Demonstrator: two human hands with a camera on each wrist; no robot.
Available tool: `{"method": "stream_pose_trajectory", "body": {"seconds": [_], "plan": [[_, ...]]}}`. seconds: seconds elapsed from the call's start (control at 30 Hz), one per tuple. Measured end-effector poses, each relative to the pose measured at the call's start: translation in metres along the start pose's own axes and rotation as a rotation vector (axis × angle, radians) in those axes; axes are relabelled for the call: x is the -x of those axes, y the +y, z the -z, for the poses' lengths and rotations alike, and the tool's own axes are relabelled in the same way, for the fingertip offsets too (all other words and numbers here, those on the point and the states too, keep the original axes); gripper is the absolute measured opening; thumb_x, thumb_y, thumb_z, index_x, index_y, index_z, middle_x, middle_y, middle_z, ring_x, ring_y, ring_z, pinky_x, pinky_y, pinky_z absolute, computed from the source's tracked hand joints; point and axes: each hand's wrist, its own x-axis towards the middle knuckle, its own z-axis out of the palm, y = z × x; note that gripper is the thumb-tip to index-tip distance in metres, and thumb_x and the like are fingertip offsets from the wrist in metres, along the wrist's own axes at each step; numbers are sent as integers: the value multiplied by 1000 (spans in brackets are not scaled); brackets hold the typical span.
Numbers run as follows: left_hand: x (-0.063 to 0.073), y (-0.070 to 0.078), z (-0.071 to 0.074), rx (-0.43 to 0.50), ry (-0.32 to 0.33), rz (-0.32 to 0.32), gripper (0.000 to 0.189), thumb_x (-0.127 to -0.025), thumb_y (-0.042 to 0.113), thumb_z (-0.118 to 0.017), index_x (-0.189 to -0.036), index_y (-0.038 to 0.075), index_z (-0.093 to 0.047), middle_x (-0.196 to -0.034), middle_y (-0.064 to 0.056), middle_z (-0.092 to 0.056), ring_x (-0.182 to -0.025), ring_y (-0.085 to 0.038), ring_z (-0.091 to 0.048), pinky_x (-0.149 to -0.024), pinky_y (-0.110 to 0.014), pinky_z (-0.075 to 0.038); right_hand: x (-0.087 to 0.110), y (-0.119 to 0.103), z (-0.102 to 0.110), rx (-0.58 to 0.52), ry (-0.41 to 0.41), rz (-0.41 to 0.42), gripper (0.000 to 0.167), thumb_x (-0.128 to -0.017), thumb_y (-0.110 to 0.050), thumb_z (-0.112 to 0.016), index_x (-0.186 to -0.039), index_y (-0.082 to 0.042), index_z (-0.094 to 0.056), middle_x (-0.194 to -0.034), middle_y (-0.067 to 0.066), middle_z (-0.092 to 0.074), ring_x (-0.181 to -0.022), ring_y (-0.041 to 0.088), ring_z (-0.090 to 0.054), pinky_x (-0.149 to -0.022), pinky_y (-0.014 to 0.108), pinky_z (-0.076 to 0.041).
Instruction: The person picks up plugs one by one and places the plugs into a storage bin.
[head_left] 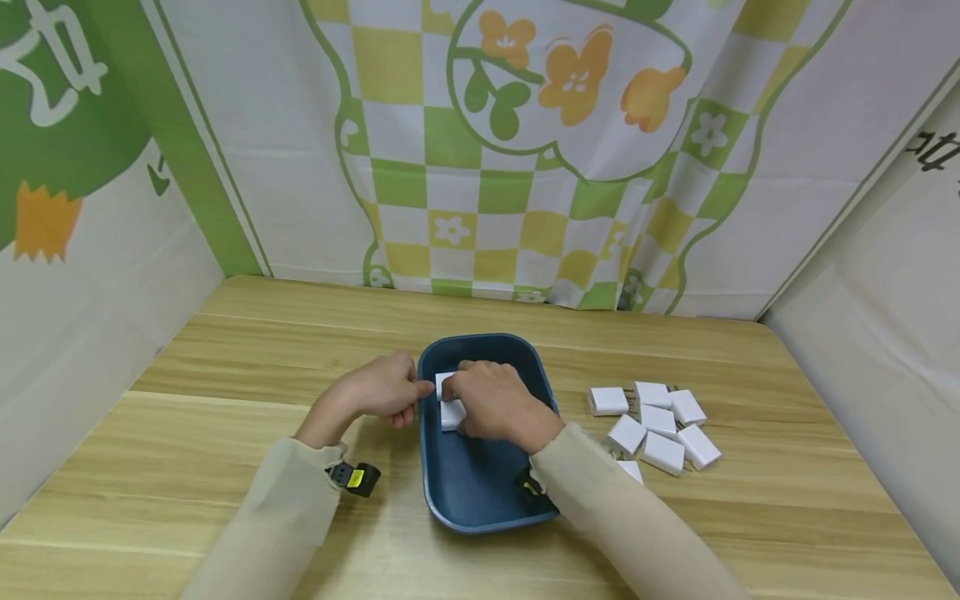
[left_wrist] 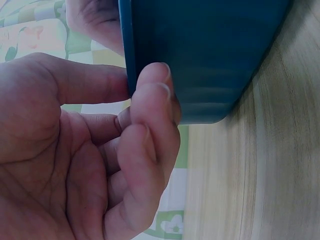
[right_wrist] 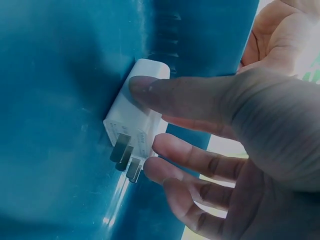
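Observation:
A dark blue plastic tray point(head_left: 487, 500) stands on the wooden table. My left hand point(head_left: 386, 387) pinches its left rim, thumb over the edge and curled fingers point(left_wrist: 155, 115) against the outer wall. Inside the tray, my right hand point(head_left: 495, 400) holds a white plug-in charger point(right_wrist: 140, 110) between thumb and fingers. That charger lies close to the tray's wall, its metal prongs point(right_wrist: 125, 152) showing in the right wrist view. In the head view two white chargers show at the tray's left side, the farther charger point(head_left: 444, 384) and the nearer charger point(head_left: 452, 416), partly covered by my right hand.
Several white chargers point(head_left: 657, 419) lie in a loose cluster on the table point(head_left: 787, 500), right of the tray. One of them point(head_left: 632, 470) is partly hidden by my right sleeve. A patterned curtain point(head_left: 517, 192) hangs behind the table, with fabric walls on both sides.

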Motion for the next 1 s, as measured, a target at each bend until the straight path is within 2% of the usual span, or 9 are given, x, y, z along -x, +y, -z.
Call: {"method": "stream_pose_trajectory", "body": {"seconds": [0.33,1.0], "plan": [[-1,-1,0,-7,-1,-3,45,-106,13,-52,-66,0,-66,-55,-3,-58,-47,-13,-57,-50,-26,-48,-2,-1,-1,28,22,-6,37,-84,-21,-85,-120,-19,-74,-103,5,-66,-80,17,-58,-63,31,-50],[0,1,0,-8,1,1,45,-106,13,-53,-64,1,-65,-54,-2,-58,-46,-11,-55,-49,-24,-46,-1,-2,-1,-15,19,-15,34,-86,-16,-83,-119,-16,-74,-103,5,-64,-81,17,-56,-65,31,-49]]}}
